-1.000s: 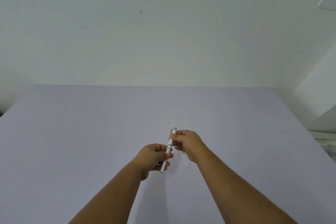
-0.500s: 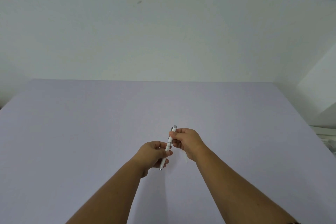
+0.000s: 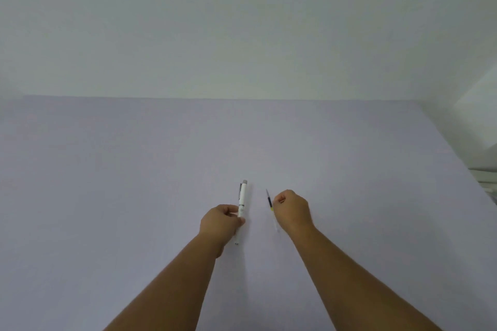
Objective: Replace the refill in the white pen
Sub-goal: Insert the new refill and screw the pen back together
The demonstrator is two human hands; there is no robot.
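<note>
Left hand [image 3: 221,220] grips the white pen [image 3: 242,200] (upright); right hand [image 3: 291,209] pinches the refill [image 3: 269,201], apart

White pen [image 3: 242,197]; lavender table [image 3: 134,169], perhaps.

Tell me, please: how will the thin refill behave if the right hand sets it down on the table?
The refill looks very slender and round, so it would probably roll on the smooth table. It likely weighs little and may flex slightly. The right hand pinches it lightly, which seems enough.
</note>
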